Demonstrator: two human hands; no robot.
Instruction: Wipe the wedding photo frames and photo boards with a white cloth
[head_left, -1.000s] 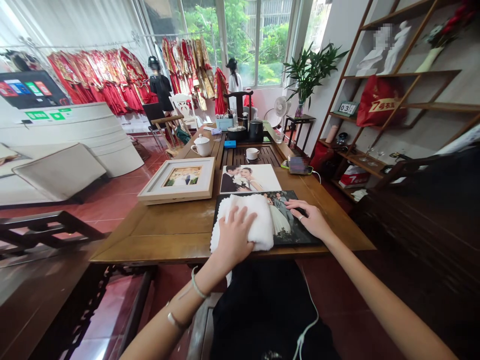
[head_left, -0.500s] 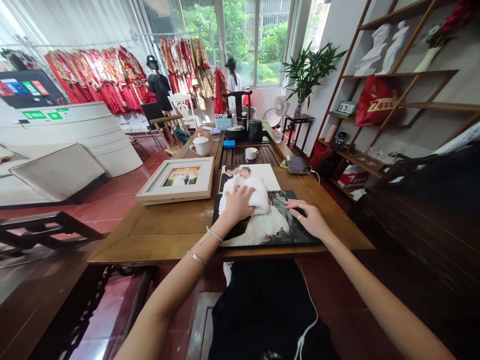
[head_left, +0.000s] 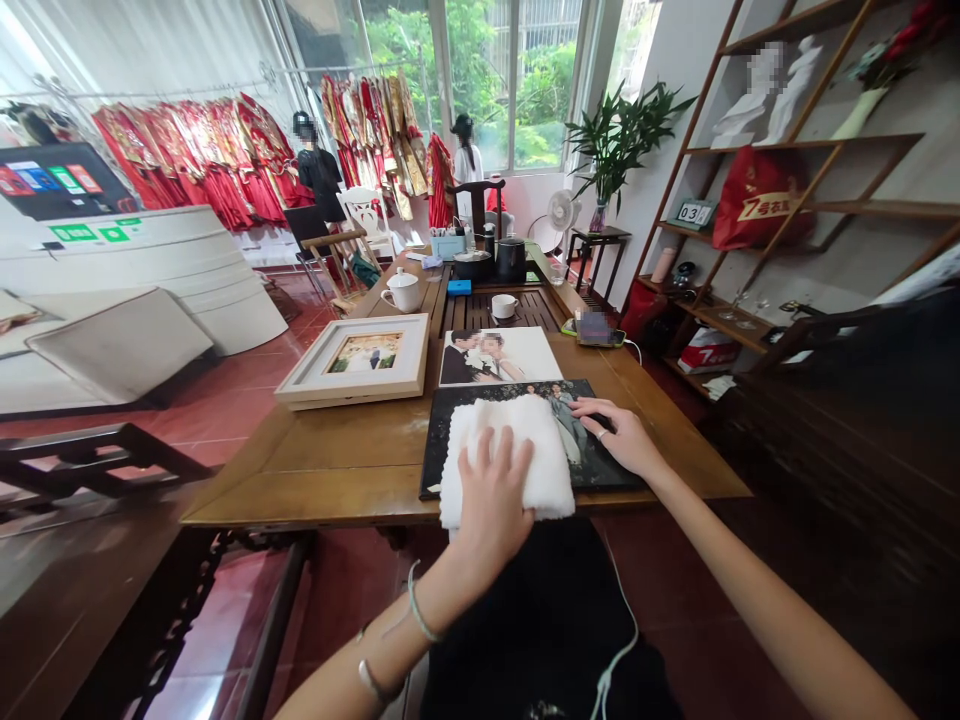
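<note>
A dark wedding photo panel lies flat at the table's front edge. Over its left and middle part is spread a folded white cloth, which hides much of the picture and hangs a little past the near edge. My left hand presses down on this cloth and grips it with curved fingers, bracelets on the wrist. My right hand, with a ring, rests on the panel's right side, its fingers stretched out. Just behind lies a second, lighter wedding photo, touching or very near the dark panel.
Left of the photos lies a pale wooden picture frame. Farther back on the table are a lidded white cup, a small white cup, a blue box and a black kettle. A phone with a cable lies at right.
My left hand has pulled the white cloth toward me, from the panel's far edge to its near edge, uncovering the lighter photo. My right hand has stayed in place.
</note>
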